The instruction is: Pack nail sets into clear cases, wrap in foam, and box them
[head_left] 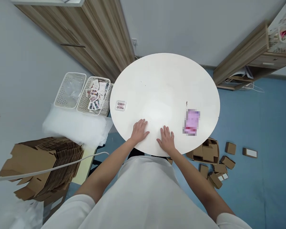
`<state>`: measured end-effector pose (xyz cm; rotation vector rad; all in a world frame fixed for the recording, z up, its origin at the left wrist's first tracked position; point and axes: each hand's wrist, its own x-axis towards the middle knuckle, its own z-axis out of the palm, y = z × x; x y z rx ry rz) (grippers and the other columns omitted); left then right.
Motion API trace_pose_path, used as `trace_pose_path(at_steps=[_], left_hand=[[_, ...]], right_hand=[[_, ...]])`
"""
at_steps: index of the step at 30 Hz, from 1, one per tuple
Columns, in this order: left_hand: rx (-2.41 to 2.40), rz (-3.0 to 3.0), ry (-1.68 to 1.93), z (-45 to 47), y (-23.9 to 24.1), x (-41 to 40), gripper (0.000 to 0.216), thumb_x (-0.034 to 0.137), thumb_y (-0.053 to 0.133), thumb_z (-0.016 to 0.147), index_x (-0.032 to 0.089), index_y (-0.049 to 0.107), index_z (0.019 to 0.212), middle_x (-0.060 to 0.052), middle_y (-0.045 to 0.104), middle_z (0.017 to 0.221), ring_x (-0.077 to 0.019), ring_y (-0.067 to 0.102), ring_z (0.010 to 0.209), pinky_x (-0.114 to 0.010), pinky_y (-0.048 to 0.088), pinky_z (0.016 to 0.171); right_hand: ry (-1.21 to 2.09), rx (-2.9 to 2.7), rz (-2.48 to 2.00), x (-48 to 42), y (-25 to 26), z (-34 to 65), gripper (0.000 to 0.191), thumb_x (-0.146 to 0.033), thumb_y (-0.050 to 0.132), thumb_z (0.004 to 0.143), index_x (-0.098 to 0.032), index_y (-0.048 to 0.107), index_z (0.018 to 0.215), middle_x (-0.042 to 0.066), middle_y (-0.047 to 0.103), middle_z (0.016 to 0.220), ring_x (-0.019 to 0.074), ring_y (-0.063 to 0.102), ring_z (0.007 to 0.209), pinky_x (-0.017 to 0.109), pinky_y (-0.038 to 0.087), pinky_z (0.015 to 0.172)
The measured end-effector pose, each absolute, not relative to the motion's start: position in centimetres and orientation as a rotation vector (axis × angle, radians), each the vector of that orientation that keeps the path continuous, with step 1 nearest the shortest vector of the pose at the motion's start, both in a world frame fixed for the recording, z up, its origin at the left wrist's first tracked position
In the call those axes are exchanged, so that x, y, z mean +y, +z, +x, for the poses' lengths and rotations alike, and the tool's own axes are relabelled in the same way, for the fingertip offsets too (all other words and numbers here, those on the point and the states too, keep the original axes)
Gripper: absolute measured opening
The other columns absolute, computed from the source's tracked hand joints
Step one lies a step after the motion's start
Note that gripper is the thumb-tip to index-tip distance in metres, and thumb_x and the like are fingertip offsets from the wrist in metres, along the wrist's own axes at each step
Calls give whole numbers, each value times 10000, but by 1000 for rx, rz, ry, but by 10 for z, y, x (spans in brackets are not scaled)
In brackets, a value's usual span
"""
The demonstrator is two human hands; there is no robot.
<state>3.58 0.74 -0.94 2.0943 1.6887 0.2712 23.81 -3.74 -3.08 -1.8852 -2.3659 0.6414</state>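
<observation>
My left hand [139,130] lies flat, palm down, on the near edge of the round white table [164,79], fingers spread and holding nothing. Beside it, a short gap to the right, my right hand [167,139] rests the same way, empty. A small clear packet with pink dots [120,105] lies on the table's left side, beyond my left hand. A pink and purple blurred item [192,122] lies on the right side, with a tiny dark speck [186,103] just above it.
Two white mesh baskets [70,90] stand left of the table, one holding several small packets [96,94]. White foam sheets [73,125] and a stack of flat cardboard [45,162] lie nearer. Small cardboard boxes [211,154] are scattered on the blue floor at right. Wooden cabinets stand behind.
</observation>
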Motion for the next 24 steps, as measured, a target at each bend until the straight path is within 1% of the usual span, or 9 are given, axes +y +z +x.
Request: trace_pose_path(at_steps=[3, 7, 15, 21, 24], left_hand=[[1594, 2149, 111, 36, -11, 1, 590, 395, 527, 761, 203, 355, 1292, -130, 293, 1399, -311, 177, 1309, -489, 131, 1031], [1586, 2145, 75, 34, -17, 8, 647, 445, 510, 759, 202, 313, 1325, -133, 246, 1422, -321, 129, 1321, -506, 97, 1025], [1478, 2181, 138, 20, -25, 19, 653, 451, 494, 769, 223, 290, 1345, -135, 239, 1426, -320, 132, 1321, -510, 88, 1018], [1436, 2217, 43, 11, -21, 17, 698, 488, 481, 768, 198, 254, 1361, -143, 135, 1454, -305, 101, 1330, -486, 86, 1030], [1424, 2221, 52, -7, -13, 15, 711, 506, 468, 771, 203, 228, 1368, -131, 114, 1460, -300, 79, 1333, -481, 94, 1033]], right_hand=[[649, -2320, -1883, -34, -34, 236, 642, -396, 410, 820, -162, 186, 1374, 147, 165, 1446, 292, 101, 1334, 541, 102, 1022], [679, -2293, -1868, -23, -32, 237, 658, -399, 433, 813, -160, 183, 1373, 153, 154, 1447, 308, 101, 1331, 558, 89, 1012], [689, -2358, -1871, -20, -25, 242, 643, -416, 413, 819, -180, 189, 1373, 121, 131, 1457, 280, 119, 1332, 528, 97, 1019], [681, -2336, -1920, -24, -17, 241, 644, -423, 430, 804, -187, 215, 1363, 118, 151, 1455, 289, 139, 1327, 518, 134, 1010], [639, -2301, -1920, -21, -7, 233, 637, -426, 438, 798, -199, 229, 1356, 118, 156, 1454, 297, 138, 1327, 513, 159, 1003]])
